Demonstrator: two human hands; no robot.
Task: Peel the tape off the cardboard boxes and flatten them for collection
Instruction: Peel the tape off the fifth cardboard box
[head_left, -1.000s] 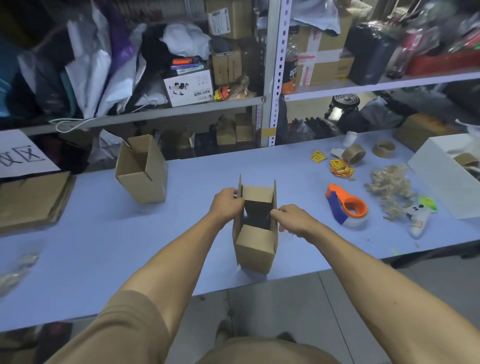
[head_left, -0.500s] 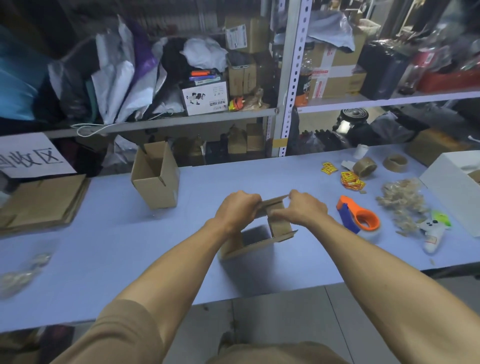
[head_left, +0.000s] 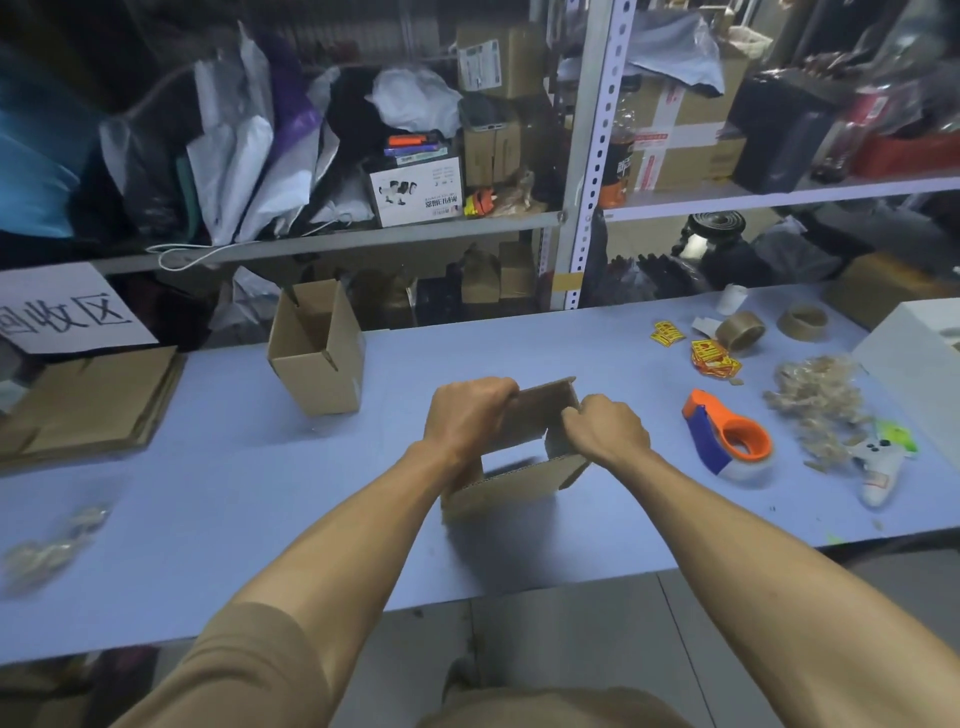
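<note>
Both hands clamp the small box (head_left: 524, 457) over the table (head_left: 208, 493): left hand (head_left: 470, 415) grips its top flap, right hand (head_left: 605, 428) pinches the side, likely squashing it flat for the flattened stack (head_left: 88, 400).

Dim, soft overhead light; edges blurred and bowed; faint shadows.

On tabletop (head_left: 208, 519): flattened cardboard stack (head_left: 88, 405) far left, open box (head_left: 317, 353) left of held box (head_left: 519, 467), tape dispenser (head_left: 727, 441) right.
</note>
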